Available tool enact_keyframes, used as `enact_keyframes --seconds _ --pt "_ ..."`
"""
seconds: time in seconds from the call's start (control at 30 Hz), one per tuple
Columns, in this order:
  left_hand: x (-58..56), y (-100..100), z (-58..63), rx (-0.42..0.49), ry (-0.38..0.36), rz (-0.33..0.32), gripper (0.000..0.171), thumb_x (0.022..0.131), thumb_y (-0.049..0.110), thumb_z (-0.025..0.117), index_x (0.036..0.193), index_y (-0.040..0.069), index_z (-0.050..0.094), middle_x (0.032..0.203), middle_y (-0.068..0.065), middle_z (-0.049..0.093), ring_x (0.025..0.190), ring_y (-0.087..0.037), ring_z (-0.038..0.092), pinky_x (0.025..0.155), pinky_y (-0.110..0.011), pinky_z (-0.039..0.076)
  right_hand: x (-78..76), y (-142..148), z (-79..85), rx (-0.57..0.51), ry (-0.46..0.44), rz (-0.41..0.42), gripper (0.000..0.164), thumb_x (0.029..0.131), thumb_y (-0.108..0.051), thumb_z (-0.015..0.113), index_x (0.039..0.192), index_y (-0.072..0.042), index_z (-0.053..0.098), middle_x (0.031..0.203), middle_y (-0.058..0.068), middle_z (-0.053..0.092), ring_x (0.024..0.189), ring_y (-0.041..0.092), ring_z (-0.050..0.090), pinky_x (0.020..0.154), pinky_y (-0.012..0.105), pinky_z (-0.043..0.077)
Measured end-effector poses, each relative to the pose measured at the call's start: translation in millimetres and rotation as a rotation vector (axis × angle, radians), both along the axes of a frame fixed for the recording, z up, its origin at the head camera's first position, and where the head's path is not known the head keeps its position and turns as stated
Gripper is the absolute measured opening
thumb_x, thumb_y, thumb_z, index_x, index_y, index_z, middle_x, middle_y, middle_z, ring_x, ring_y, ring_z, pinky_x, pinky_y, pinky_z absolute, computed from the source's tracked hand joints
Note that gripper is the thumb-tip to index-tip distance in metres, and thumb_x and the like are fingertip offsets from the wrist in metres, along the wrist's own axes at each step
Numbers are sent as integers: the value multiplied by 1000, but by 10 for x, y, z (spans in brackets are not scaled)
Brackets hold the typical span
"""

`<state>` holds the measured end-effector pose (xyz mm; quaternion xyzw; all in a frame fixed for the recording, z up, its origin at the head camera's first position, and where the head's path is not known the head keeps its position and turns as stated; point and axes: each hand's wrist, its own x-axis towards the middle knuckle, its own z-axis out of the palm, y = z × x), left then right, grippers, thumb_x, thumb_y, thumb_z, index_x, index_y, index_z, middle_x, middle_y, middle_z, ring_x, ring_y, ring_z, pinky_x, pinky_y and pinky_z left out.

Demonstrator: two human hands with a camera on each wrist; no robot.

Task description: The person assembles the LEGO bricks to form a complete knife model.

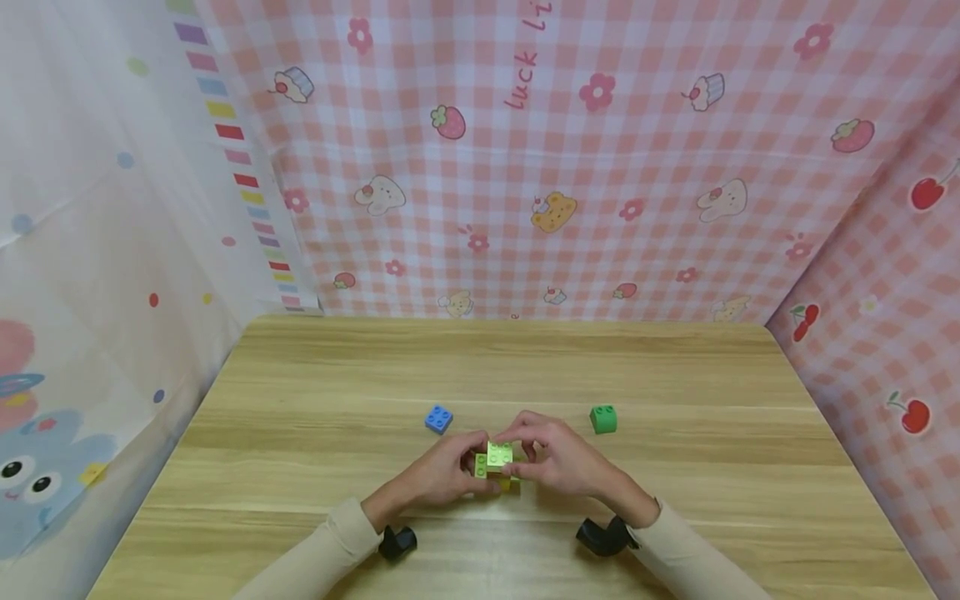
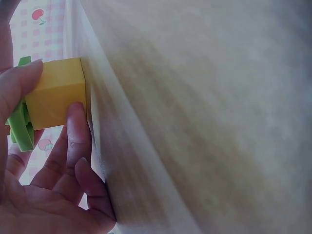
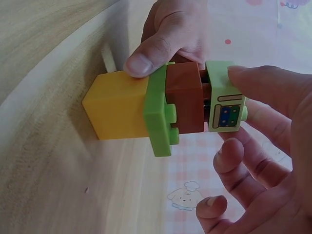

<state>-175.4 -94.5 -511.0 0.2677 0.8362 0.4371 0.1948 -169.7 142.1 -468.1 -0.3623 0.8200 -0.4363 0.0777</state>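
In the head view my left hand (image 1: 441, 472) and right hand (image 1: 561, 458) meet at a small stack of toy building bricks. From the right wrist, the stack shows a yellow brick (image 3: 117, 108) at its base, a green plate (image 3: 156, 114), then a brown brick (image 3: 184, 100). A pale green brick (image 3: 225, 95) with a printed panel tops it, a narrow gap showing between it and the brown one. Left thumb and fingers grip the yellow brick and plate. My right thumb and fingers pinch the pale green brick; its other fingers curl loosely beside the stack.
A blue brick (image 1: 438, 419) lies on the wooden table (image 1: 360, 367), beyond my left hand. Past the right hand sits a green brick (image 1: 603, 419) with a curved side. Patterned cloths (image 1: 480, 167) hang behind the table and at both sides.
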Motion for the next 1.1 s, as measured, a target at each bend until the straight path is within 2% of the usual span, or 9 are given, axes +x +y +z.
enact_keyframes --seconds 0.17,0.4,0.6,0.8,0.9,1.1 --pt "1 1 4 6 9 -6 28 83 30 81 97 25 57 91 8 61 76 -9 55 63 -22 46 -7 -1 17 28 22 3 35 88 -17 77 122 -14 70 98 -6 60 73 7 50 61 22 45" --pt "-3 9 -20 17 11 -13 28 83 30 81 96 24 57 89 8 60 73 -9 54 60 -21 46 -1 -13 44 43 45 14 36 85 -15 79 121 -12 71 97 -8 59 74 14 53 60 20 45" --pt "-5 12 -32 13 19 -2 28 83 31 81 97 25 58 87 8 60 72 -8 54 60 -22 46 -2 -36 49 42 62 11 36 84 -15 80 119 -10 72 92 -6 58 72 10 50 58 19 43" --pt "-2 1 -25 17 25 -8 27 83 29 81 97 24 58 88 8 61 73 -8 55 61 -22 46 32 -64 17 51 51 -20 37 84 -15 80 120 -9 71 92 -1 58 72 9 49 58 19 43" --pt "-5 -5 -13 16 20 -8 28 83 30 81 98 25 59 88 8 61 73 -9 55 61 -22 47 49 -70 -2 52 85 -37 37 84 -15 79 120 -9 71 92 0 58 73 9 49 59 19 43" --pt "-6 6 -20 23 5 -5 27 83 31 81 100 25 59 90 7 61 76 -10 55 63 -23 47 73 -64 -47 34 123 -61 37 84 -16 80 120 -10 72 97 -4 60 79 10 53 66 25 50"
